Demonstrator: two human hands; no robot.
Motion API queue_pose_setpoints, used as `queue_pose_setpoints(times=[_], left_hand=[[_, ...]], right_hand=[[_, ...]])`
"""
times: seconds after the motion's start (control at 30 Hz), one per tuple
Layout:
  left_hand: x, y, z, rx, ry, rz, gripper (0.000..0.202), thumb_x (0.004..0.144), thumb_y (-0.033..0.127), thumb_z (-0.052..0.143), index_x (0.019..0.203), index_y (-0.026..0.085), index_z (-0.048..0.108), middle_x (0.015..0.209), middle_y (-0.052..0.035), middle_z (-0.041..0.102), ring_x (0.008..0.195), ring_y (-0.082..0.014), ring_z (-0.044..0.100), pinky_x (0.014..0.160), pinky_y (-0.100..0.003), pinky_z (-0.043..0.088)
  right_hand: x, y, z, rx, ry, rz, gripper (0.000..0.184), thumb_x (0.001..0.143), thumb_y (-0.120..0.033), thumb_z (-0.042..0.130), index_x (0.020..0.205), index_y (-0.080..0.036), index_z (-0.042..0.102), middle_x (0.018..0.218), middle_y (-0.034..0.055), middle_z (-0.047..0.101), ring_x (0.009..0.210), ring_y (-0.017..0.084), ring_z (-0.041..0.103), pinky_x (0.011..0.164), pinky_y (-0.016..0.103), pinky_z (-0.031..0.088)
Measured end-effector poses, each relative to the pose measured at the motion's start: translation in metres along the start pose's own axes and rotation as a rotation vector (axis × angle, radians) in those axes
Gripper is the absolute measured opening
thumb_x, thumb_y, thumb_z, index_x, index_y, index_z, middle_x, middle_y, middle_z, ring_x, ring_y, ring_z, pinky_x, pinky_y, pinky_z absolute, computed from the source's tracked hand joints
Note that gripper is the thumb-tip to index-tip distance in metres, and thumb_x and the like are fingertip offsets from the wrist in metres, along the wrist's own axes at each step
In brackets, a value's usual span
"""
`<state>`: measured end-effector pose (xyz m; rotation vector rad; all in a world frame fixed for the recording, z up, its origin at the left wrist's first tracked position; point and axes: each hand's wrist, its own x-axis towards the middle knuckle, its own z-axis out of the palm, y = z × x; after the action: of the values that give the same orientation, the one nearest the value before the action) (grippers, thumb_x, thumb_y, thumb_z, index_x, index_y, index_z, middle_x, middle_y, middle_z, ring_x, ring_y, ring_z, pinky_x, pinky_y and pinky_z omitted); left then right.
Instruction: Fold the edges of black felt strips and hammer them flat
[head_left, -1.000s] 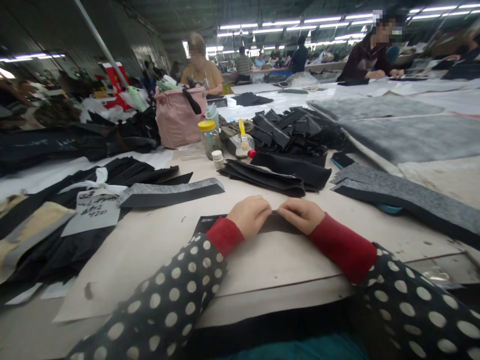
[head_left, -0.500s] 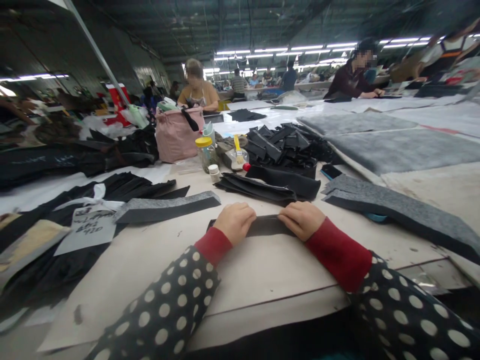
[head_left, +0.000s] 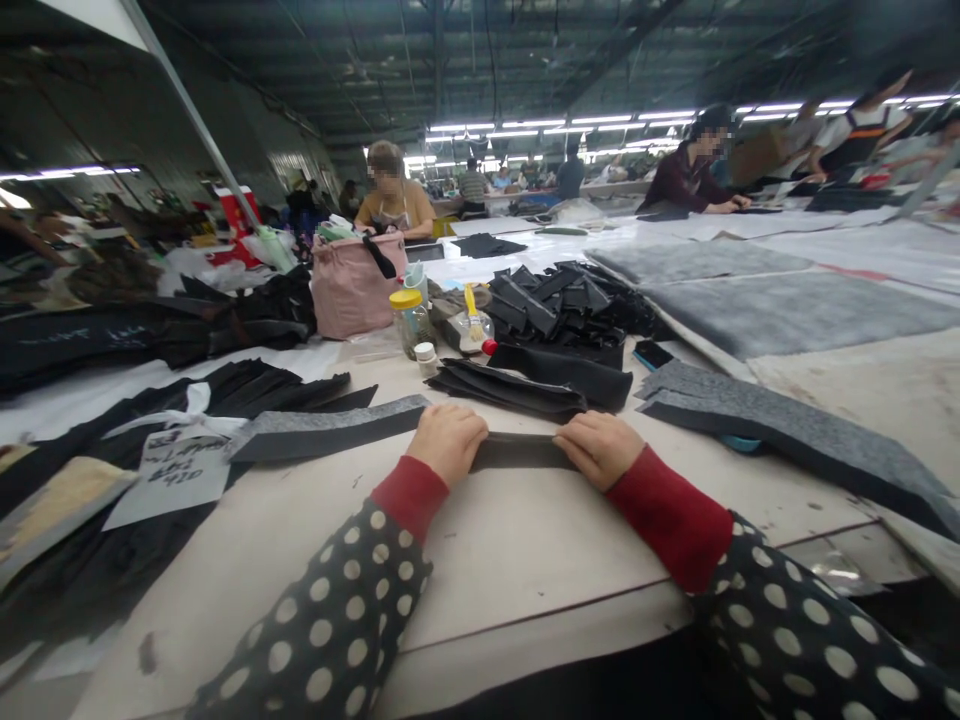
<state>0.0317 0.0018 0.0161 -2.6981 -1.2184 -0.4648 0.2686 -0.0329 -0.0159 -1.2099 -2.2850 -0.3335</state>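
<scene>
Black folded pieces lie beyond the strip.

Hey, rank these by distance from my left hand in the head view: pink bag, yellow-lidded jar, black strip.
1. black strip: gripped in the left hand, stretching rightward.
2. yellow-lidded jar: behind the hand, mid-table.
3. pink bag: farther back, slightly left.

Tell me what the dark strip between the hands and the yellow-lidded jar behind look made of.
The dark strip, pinched by left hand and right hand: likely felt or cloth, matte, lying flat and limp. The jar: clear glass or plastic, see-through wall; its yellow lid looks plastic, smooth.
</scene>
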Motion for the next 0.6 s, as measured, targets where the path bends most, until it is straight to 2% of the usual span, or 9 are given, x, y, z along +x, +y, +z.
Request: queue_pose_setpoints(times=[0.07, 0.2, 0.27, 0.33, 0.47, 0.53, 0.6], left_hand=[[0.0, 0.0, -0.006, -0.01, 0.139, -0.033, 0.021, 0.084, 0.026, 0.041, 0.078, 0.021, 0.06, 0.082, -0.0028, 0.06, 0.082, -0.0183, 0.05, 0.078, -0.035, 0.032], [-0.002, -0.007, -0.021, -0.101, 0.554, -0.195, 0.02, 0.083, 0.025, 0.043, 0.097, 0.022, 0.057, 0.106, -0.0048, 0.054, 0.099, -0.0198, 0.046, 0.089, -0.036, 0.031], [-0.003, -0.009, -0.026, -0.152, 0.665, -0.246, 0.022, 0.083, 0.024, 0.044, 0.102, 0.022, 0.055, 0.109, -0.0057, 0.052, 0.102, -0.0198, 0.046, 0.09, -0.035, 0.032], [-0.004, -0.01, -0.026, -0.199, 0.649, -0.235, 0.023, 0.082, 0.022, 0.044, 0.101, 0.021, 0.055, 0.108, -0.0059, 0.052, 0.102, -0.0197, 0.046, 0.09, -0.035, 0.033], [-0.002, -0.005, -0.01, -0.357, 0.498, -0.195, 0.021, 0.081, 0.02, 0.044, 0.096, 0.019, 0.057, 0.104, -0.0063, 0.054, 0.1, -0.0191, 0.047, 0.09, -0.035, 0.034], [0.0, -0.002, 0.002, -0.539, 0.373, -0.254, 0.018, 0.08, 0.022, 0.045, 0.091, 0.017, 0.058, 0.097, -0.0064, 0.057, 0.094, -0.0183, 0.05, 0.086, -0.034, 0.038], [0.003, 0.003, 0.013, -0.823, 0.188, -0.393, 0.019, 0.078, 0.027, 0.048, 0.091, 0.016, 0.057, 0.094, -0.0072, 0.058, 0.087, -0.0174, 0.053, 0.079, -0.033, 0.042]], right_hand=[[0.005, -0.001, -0.006, 0.039, -0.019, 0.026, 0.033, 0.087, -0.028, 0.031, 0.077, -0.015, 0.06, 0.07, 0.0076, 0.058, 0.065, 0.015, 0.049, 0.061, 0.027, 0.035], [0.031, 0.002, -0.03, 0.133, -0.058, 0.093, 0.029, 0.086, -0.029, 0.035, 0.078, -0.016, 0.06, 0.072, 0.0064, 0.058, 0.07, 0.015, 0.053, 0.065, 0.026, 0.039], [0.05, 0.009, -0.041, 0.161, -0.085, 0.139, 0.027, 0.084, -0.029, 0.037, 0.076, -0.017, 0.06, 0.072, 0.0051, 0.058, 0.069, 0.015, 0.053, 0.064, 0.025, 0.04], [0.069, 0.017, -0.046, 0.176, -0.108, 0.19, 0.025, 0.082, -0.029, 0.039, 0.076, -0.017, 0.06, 0.073, 0.0046, 0.059, 0.069, 0.015, 0.054, 0.063, 0.025, 0.04], [0.094, 0.032, -0.04, 0.193, -0.13, 0.234, 0.023, 0.079, -0.029, 0.042, 0.076, -0.017, 0.061, 0.074, 0.0044, 0.06, 0.071, 0.015, 0.055, 0.066, 0.026, 0.041], [0.098, 0.034, -0.035, 0.215, -0.136, 0.223, 0.022, 0.077, -0.029, 0.043, 0.075, -0.017, 0.061, 0.074, 0.0043, 0.06, 0.071, 0.015, 0.054, 0.066, 0.027, 0.04], [0.099, 0.03, -0.033, 0.273, -0.12, 0.214, 0.022, 0.076, -0.03, 0.044, 0.075, -0.016, 0.061, 0.073, 0.0038, 0.059, 0.07, 0.015, 0.053, 0.066, 0.027, 0.04]])
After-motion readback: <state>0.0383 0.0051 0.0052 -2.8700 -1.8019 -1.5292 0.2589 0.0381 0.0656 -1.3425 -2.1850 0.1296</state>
